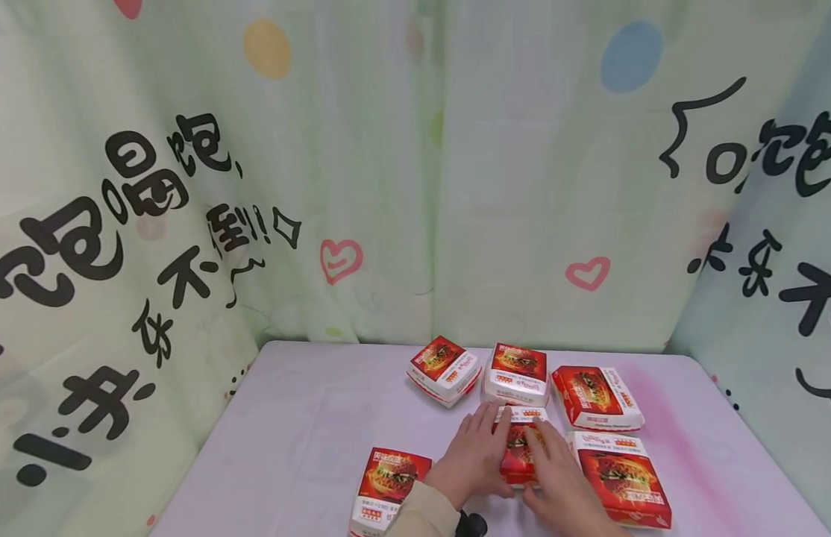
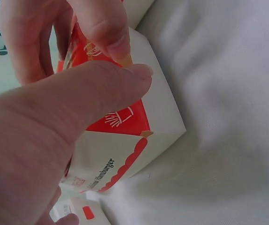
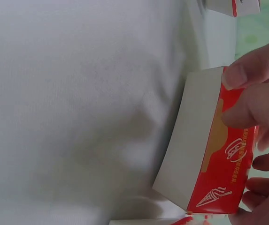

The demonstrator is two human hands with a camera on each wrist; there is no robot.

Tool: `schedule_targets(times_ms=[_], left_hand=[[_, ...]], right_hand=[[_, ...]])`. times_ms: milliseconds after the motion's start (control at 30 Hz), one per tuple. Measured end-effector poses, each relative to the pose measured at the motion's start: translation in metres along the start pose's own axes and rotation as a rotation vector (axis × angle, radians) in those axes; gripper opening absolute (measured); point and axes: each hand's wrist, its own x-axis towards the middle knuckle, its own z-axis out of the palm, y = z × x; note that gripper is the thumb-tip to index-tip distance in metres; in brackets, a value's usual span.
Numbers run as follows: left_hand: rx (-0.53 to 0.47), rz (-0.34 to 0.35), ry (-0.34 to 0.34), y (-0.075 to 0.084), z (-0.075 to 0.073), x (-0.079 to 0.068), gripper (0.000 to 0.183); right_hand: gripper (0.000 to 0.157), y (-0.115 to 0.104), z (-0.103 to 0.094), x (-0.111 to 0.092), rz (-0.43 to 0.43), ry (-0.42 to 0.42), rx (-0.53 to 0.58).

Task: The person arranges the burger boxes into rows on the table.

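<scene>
A red-and-white hamburger box (image 1: 516, 451) sits on the table between my two hands, its lid down. My left hand (image 1: 474, 453) holds it from the left, fingers over the top and thumb at the front. From the right, my right hand (image 1: 565, 481) holds the same box, fingers across its top. In the left wrist view, the left thumb (image 2: 111, 86) presses the red front flap near the other thumb. Both thumbs also meet the front of the box (image 3: 186, 136) in the right wrist view, near the yellow tab. The box's inside is hidden.
Behind the hands stand two matching boxes, one at back left (image 1: 444, 371) and one at back centre (image 1: 516, 373). Two more lie at the right, a rear one (image 1: 597, 399) and a front one (image 1: 623, 481). Another box (image 1: 389, 481) lies left, partly behind the left sleeve (image 1: 425, 513). Printed curtains surround the table (image 1: 288, 432).
</scene>
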Motion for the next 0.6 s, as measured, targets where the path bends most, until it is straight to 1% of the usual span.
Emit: schedule_targets(times_ms=[100, 167, 300, 367, 467, 600], left_hand=[[0.008, -0.014, -0.012, -0.0002, 0.0004, 0.0044, 0.112], [0.021, -0.017, -0.012, -0.0006, 0.0008, 0.0069, 0.111], [0.059, -0.019, 0.004, -0.0009, 0.0004, 0.01, 0.107], [0.076, -0.015, 0.016, -0.0006, -0.0001, 0.0102, 0.107], [0.096, -0.007, 0.028, -0.0001, -0.0005, 0.0095, 0.107], [0.116, 0.006, 0.041, 0.0007, -0.002, 0.0062, 0.106]], right_hand=[[0.084, -0.0011, 0.0027, 0.0003, -0.003, 0.003, -0.013], [0.082, -0.0018, 0.0044, 0.0001, -0.012, 0.02, -0.026], [0.079, -0.0033, 0.0061, -0.001, -0.038, 0.067, -0.058], [0.078, -0.0038, 0.0064, -0.0012, -0.038, 0.075, -0.071], [0.077, -0.0044, 0.0061, -0.001, -0.011, 0.056, -0.074], [0.078, -0.0049, 0.0051, -0.0003, 0.041, 0.0, -0.041]])
